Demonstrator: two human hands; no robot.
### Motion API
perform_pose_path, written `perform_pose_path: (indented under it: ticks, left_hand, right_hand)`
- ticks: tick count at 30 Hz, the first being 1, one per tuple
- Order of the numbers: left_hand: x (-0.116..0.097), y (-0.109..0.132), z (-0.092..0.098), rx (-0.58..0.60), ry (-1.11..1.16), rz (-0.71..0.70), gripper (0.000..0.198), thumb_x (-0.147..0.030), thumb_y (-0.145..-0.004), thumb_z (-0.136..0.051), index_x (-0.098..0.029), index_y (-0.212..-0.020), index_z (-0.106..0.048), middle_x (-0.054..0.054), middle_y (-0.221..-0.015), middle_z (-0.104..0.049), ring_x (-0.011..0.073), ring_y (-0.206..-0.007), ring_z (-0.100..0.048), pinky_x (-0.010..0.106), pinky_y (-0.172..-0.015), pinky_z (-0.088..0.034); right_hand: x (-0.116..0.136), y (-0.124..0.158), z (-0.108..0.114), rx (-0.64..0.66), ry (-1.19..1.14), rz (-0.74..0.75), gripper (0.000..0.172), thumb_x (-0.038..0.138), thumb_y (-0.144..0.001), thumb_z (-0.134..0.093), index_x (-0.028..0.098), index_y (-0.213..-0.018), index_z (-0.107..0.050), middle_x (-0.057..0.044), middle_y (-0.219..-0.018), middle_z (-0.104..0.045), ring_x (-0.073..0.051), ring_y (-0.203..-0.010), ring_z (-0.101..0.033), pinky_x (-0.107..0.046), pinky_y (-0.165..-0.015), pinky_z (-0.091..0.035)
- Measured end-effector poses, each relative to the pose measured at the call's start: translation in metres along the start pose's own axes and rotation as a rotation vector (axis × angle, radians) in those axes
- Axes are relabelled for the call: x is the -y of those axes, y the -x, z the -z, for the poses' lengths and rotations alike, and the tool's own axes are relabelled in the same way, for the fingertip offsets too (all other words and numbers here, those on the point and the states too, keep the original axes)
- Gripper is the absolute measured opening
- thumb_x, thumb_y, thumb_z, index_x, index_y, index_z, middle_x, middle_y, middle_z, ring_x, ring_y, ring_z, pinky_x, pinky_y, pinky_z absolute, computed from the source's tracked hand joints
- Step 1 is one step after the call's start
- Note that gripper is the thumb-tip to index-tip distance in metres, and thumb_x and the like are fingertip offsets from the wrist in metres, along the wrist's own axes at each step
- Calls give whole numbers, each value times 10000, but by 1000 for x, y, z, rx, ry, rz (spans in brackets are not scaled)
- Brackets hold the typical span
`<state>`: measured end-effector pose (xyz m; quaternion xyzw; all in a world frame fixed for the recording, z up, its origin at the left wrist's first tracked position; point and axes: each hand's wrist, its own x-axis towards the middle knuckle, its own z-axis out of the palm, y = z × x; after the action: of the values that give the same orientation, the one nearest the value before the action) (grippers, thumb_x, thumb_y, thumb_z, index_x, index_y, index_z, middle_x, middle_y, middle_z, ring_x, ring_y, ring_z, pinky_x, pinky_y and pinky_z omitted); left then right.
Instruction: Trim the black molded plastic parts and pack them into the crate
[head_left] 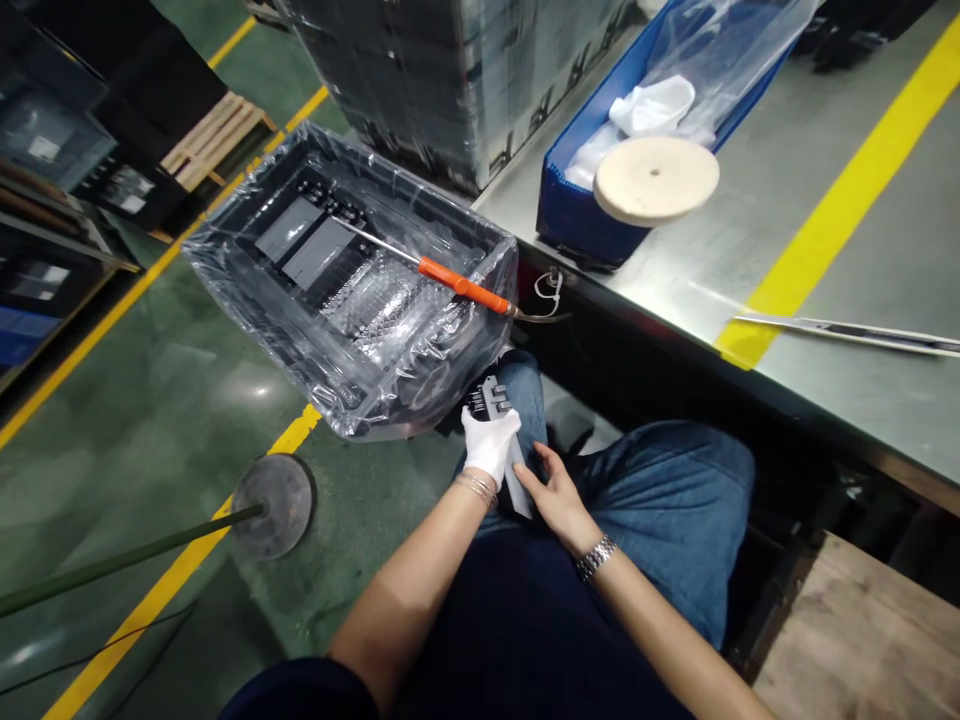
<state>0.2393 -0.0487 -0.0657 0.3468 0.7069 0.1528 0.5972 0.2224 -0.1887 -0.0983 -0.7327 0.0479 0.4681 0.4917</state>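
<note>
My left hand (pixel 489 443), in a white glove, grips a flat grey and black part (pixel 501 425) over my lap. My bare right hand (pixel 553 493) touches the lower end of the same part with its fingertips. Just ahead of my hands stands a plastic-lined bin (pixel 360 285) holding dark flat parts and clear blister trays. An orange-handled tool (pixel 457 284) lies across the bin's right rim.
A metal workbench (pixel 825 260) with a yellow stripe is at the right, carrying a blue tray (pixel 577 215) with a round felt disc (pixel 655 179) and white cloth. A long flat strip (pixel 847 333) lies on the bench. A post base (pixel 274 503) stands on the green floor at left.
</note>
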Motion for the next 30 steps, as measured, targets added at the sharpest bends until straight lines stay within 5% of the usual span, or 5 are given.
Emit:
perform_pose_path:
  ticks: [7,15,19,24,30]
  left_hand:
    - [0,-2,4,18,-4,-13,406,11,-653,-743,-176,-935,-518,-8,-852,-622,137,-846,-651,342,-966,-483]
    - [-4,-2,7,42,45,-12,363,25,-646,-760,-163,-869,-544,-1,-802,-623,136,-748,-625,343,-901,-496]
    - [-7,0,13,47,55,-13,329,15,-658,-768,-154,-872,-584,6,-792,-637,139,-728,-615,350,-904,-494]
    - [-10,1,23,101,106,17,303,-15,-716,-745,-163,-940,-604,7,-825,-661,133,-762,-633,319,-917,-503]
    - [-25,19,45,367,191,88,481,-192,-630,-875,-172,-1041,-626,29,-848,-710,159,-729,-670,287,-753,-549]
  right_hand:
    - [-8,16,7,26,-5,-19,481,410,-828,-739,172,-1223,-604,-121,-1334,-611,-301,-1285,-535,-579,-1144,-355]
    - [5,-18,2,-2,-44,23,408,522,-905,-637,166,-1103,-666,-104,-1191,-691,-243,-1118,-644,-505,-1019,-496]
    - [9,-15,33,-37,-21,75,554,680,-914,-513,158,-973,-687,-77,-970,-740,-192,-882,-701,-431,-859,-571]
    - [43,5,75,-92,157,300,684,810,-824,-486,201,-520,-557,-37,-595,-669,-167,-596,-653,-353,-657,-569]
    - [130,1,156,-429,511,744,456,598,-912,-468,236,-765,-702,-94,-806,-732,-246,-774,-677,-390,-751,-556]
